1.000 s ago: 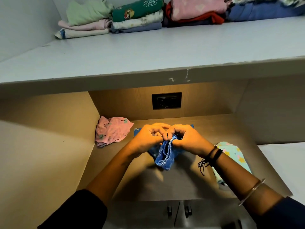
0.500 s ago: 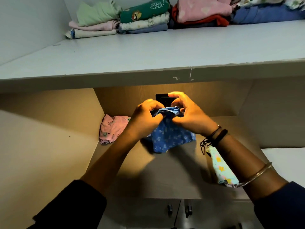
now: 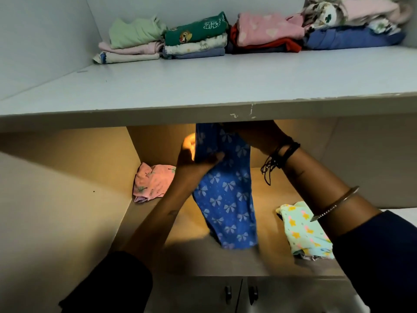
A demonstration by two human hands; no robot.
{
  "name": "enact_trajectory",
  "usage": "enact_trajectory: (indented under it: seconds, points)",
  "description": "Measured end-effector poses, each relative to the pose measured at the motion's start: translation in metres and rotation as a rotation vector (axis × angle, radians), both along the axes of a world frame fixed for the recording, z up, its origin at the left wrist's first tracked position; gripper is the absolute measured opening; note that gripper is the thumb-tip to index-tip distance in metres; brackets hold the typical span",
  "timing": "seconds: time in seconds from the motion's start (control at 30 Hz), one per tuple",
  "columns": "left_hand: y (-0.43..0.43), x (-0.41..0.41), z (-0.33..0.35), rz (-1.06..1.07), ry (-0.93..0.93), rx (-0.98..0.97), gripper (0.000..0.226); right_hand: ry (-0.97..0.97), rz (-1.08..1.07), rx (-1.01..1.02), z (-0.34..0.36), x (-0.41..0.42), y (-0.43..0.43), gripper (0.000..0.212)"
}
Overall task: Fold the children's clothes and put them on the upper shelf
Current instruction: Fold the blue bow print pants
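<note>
A blue garment with pale bow prints (image 3: 225, 199) hangs lengthwise in the lower compartment, its bottom end just above the wooden surface. My left hand (image 3: 196, 154) pinches its left edge partway down. My right hand (image 3: 255, 134) grips its top, right under the front edge of the upper shelf (image 3: 203, 86), and its fingers are partly hidden by that edge. A crumpled pink garment (image 3: 153, 182) lies at the back left of the lower surface. A mint garment with yellow stars (image 3: 304, 231) lies at the right, partly under my right forearm.
Several stacks of folded clothes (image 3: 203, 37) line the back of the upper shelf; its front part is bare. Grey side walls close in the lower compartment. Cabinet door handles (image 3: 240, 294) show below the front edge.
Both hands have lifted the blue garment from a bunched bundle near the lower surface up to the shelf edge. It has unrolled and hangs long. The camera has tilted upward.
</note>
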State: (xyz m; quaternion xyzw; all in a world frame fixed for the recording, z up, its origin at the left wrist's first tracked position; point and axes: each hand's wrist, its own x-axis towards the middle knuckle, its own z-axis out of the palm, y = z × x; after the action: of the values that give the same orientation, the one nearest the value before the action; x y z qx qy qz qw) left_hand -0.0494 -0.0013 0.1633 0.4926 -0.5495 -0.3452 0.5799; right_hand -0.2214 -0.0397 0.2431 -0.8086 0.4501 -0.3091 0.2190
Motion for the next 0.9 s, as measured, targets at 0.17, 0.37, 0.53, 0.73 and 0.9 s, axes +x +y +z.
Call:
enact_trajectory:
  seconds: [0.17,0.37,0.53,0.73,0.9]
  points:
    - [0.007,0.004,-0.064,-0.165,0.139,0.217,0.044,-0.139,-0.096,-0.053,0.006,0.008,0.000,0.027]
    - [0.009,0.016,-0.096,-0.235,0.231,0.416,0.036,-0.351,-0.199,0.083,0.000,0.004,-0.002,0.026]
    - [0.012,0.021,-0.122,-0.359,0.112,0.604,0.050,-0.512,-0.152,0.305,-0.003,-0.009,0.001,0.010]
    - [0.012,0.018,-0.145,-0.577,0.254,0.692,0.060,-0.617,-0.074,0.302,0.006,-0.018,0.009,0.023]
    - [0.019,0.026,-0.151,-0.628,0.197,0.681,0.061,-0.806,-0.274,0.354,-0.008,-0.039,-0.009,0.033]
